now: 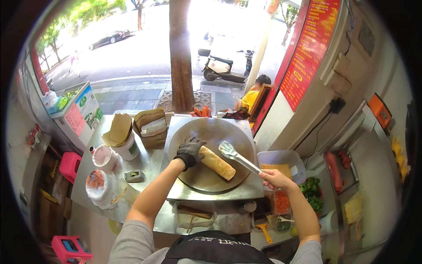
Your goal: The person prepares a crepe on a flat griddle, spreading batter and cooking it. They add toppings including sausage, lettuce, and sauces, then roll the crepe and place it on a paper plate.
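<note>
My left hand (190, 152), in a dark grey knit glove, is at the upper left end of a golden-brown rolled pancake (218, 164), its fingers around that end. The roll lies slanted on a round flat griddle (211, 128) set in a steel top. My bare right hand (276, 179) grips the handle of metal tongs (245, 162). The tongs' head, smeared with something pale, is over the griddle, to the right of the roll and apart from it. The roll's covered end is hidden by the glove.
Left of the griddle stand a white bucket with brown paper bags (118, 128), lined tubs (99, 188) and a tape dispenser (134, 176). On the right are a plastic bin (296, 161), shredded carrot (282, 202), lettuce (310, 194) and a yellow-handled scraper (264, 232). A person (252, 95) sits outside.
</note>
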`<state>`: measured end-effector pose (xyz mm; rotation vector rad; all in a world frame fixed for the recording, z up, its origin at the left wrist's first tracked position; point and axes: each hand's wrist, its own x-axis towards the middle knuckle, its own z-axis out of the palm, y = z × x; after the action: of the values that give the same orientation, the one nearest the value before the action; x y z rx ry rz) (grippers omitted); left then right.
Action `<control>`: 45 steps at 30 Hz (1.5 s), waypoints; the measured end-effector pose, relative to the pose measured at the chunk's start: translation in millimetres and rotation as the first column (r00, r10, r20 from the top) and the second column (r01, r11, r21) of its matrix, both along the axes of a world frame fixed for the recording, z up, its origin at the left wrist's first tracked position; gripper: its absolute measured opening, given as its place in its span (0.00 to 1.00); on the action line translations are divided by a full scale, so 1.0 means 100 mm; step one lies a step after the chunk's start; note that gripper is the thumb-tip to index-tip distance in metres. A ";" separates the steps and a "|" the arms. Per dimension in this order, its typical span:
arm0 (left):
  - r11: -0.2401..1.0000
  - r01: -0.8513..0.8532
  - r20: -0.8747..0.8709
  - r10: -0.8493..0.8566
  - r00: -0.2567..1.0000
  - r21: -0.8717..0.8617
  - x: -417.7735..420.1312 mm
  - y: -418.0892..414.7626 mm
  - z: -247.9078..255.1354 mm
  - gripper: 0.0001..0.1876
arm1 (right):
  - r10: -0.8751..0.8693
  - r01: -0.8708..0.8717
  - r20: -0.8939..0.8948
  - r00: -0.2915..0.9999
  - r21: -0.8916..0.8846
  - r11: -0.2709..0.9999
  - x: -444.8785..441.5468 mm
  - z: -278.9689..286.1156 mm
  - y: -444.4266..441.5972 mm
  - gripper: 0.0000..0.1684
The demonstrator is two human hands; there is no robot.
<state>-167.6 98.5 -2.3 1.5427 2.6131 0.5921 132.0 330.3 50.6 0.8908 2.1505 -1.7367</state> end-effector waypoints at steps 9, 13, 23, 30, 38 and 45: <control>0.971 -0.237 0.116 0.233 0.966 0.018 0.26 -0.22 -0.41 0.26 | 0.113 -0.103 0.164 0.980 -0.064 0.993 -0.07 -0.02 0.74 0.14; 0.960 -0.279 0.168 0.272 0.947 0.020 0.25 -0.10 -0.56 0.23 | 0.246 -0.217 0.186 0.951 -0.163 0.962 -0.34 -0.17 0.79 0.15; 0.959 -0.283 0.151 0.283 0.947 -0.024 0.29 -0.07 -0.31 0.28 | 0.392 -0.371 0.072 0.917 -0.204 0.906 -0.56 -0.40 0.61 0.19; 0.926 -0.371 0.153 0.359 0.921 0.063 0.78 -0.08 -0.42 0.32 | 0.171 -0.154 0.040 0.985 -0.273 0.950 -0.31 -0.42 0.39 0.23; 0.899 -0.435 0.255 0.409 0.876 0.053 0.81 0.74 -0.34 0.28 | 0.136 -0.143 0.044 0.990 0.318 0.937 -0.69 0.24 0.58 0.21; 0.856 -0.421 0.232 0.362 0.903 0.300 0.77 0.46 -0.22 0.20 | 0.353 -0.278 0.248 0.902 0.960 0.036 -0.92 0.31 -0.23 0.25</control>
<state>-91.0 145.0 -24.3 0.9444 2.8119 1.2108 40.4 307.4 82.0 0.3753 3.1226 0.2349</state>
